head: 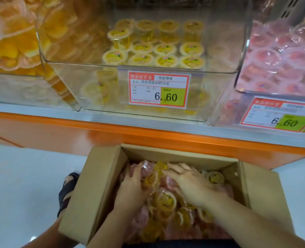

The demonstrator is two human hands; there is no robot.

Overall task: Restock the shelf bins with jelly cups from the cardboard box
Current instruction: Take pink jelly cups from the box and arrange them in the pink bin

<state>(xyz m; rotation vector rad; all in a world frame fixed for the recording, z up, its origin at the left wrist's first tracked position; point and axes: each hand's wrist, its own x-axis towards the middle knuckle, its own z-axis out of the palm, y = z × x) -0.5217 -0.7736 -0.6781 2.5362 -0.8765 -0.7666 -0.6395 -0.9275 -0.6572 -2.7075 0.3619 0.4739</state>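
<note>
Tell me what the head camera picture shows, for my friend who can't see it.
A person's left hand and right hand reach into an open cardboard box full of yellow and pink jelly cups. Above it, a clear shelf bin holds a few rows of yellow cups behind a 6.60 price tag.

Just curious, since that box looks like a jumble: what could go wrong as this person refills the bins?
1. The brown cardboard box holds yellow jelly cups and pink jelly cups mixed together, so a handful could carry pink ones into the clear middle bin, which holds only yellow cups.
2. The left hand and right hand lie over many loose cups; a big scoop might drop some onto the pale floor.
</note>
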